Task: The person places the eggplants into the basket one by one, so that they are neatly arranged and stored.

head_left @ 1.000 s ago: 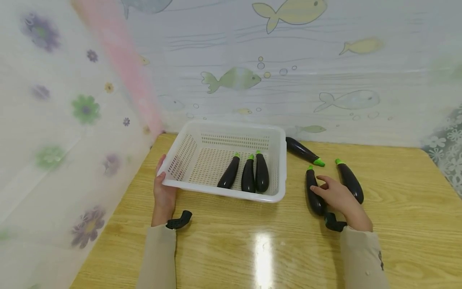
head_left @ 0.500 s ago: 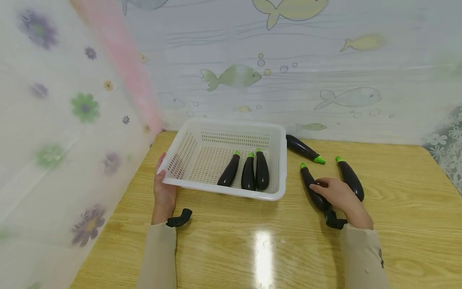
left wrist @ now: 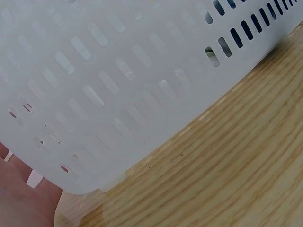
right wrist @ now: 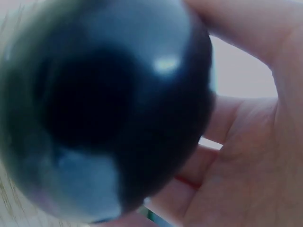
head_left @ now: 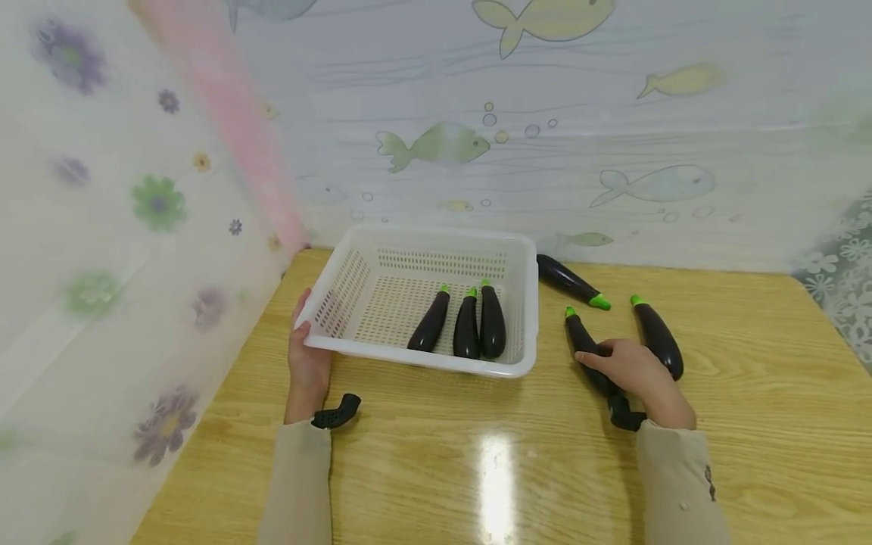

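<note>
A white plastic basket point(head_left: 415, 363) stands at the centre of the head view with three dark eggplants inside, one of them an eggplant point(head_left: 431, 324) leaning to the left. My left hand point(head_left: 309, 367) grips the basket's front left corner, thumb over the rim. In the left wrist view, part of that hand point(left wrist: 21, 194) shows beside the slotted wall. To the basket's right, my right hand point(head_left: 636, 371) holds another eggplant point(head_left: 579, 333) by its middle, thumb on the near side and fingers curled round the far side. Its rounded end point(right wrist: 109, 109) fills much of the right wrist view.
Right of the held one, an eggplant point(head_left: 658, 341) lies on the wooden table point(head_left: 422, 454). Behind it, another eggplant point(head_left: 568, 281) rests close to the basket's right side. A fish-patterned sheet point(head_left: 436, 91) hangs along the back, and a flowered one point(head_left: 116, 250) on the left.
The eggplant at my right hand has turned, its green stem end swinging left, and my fingers have closed round it. My left hand and the basket stay in place.
</note>
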{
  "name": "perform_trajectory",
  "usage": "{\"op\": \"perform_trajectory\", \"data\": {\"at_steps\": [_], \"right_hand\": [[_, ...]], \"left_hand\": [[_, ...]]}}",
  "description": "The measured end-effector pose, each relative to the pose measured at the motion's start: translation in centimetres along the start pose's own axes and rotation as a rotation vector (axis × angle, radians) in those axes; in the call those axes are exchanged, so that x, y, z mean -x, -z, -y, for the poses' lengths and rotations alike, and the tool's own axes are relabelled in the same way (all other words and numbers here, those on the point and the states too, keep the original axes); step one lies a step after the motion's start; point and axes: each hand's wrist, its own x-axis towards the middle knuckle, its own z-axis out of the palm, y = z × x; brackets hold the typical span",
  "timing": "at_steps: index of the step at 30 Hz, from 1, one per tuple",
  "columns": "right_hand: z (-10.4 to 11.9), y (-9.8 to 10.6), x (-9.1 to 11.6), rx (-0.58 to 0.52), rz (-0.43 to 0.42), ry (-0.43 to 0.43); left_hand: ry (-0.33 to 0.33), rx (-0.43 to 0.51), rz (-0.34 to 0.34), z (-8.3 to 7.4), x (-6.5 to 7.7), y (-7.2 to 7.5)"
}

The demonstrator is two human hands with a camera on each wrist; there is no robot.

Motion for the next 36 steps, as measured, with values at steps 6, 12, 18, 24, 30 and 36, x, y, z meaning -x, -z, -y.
{"op": "perform_trajectory", "data": {"at_steps": [6, 12, 18, 24, 30, 36], "right_hand": [[-0.32, -0.29, -0.31, -0.033, -0.023, 0.007], [-0.07, -0.30, -0.43, -0.099, -0.098, -0.011], [-0.12, -0.26, -0.50, -0.113, -0.115, -0.022], [-0.19, -0.24, -0.43, -0.113, -0.144, -0.043], [0.04, -0.08, -0.40, -0.159, -0.171, -0.051], [0.19, 0.13, -0.28, -0.187, -0.192, -0.043]], "left_hand": [[0.015, -0.026, -0.005, 0.03, 0.03, 0.21], [0.030, -0.022, -0.008, -0.03, 0.21, 0.26], [0.029, 0.001, -0.006, -0.12, 0.14, 0.10], [0.019, -0.007, -0.001, -0.06, 0.19, -0.06], [0.022, -0.011, -0.004, -0.05, 0.28, -0.09], [0.020, -0.004, -0.003, -0.05, 0.14, -0.05]]}}
